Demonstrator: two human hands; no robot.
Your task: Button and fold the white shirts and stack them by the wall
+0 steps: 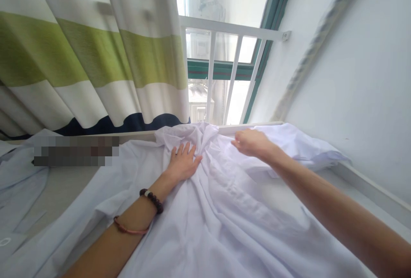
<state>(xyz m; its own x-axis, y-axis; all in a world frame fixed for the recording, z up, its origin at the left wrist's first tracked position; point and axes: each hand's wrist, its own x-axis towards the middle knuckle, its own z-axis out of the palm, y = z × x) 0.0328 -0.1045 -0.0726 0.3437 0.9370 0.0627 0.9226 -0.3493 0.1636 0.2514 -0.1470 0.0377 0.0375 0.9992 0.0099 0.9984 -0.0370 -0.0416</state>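
A white garment, its cloth gathered in folds, spreads over the surface before me. My left hand lies on its bunched upper part, palm down with the fingers spread; a dark bead bracelet and a reddish cord circle that wrist. To the right, near the back edge, my right hand is closed, with the fingers curled in. Whatever it may hold is hidden. White cloth lies behind and to the right of it, folded in a flat heap.
More white cloth lies at the left, beside a blurred-out patch. A low ledge runs along the back. Beyond it hang a cream and green curtain and a white railing before a window. A white wall bounds the right side.
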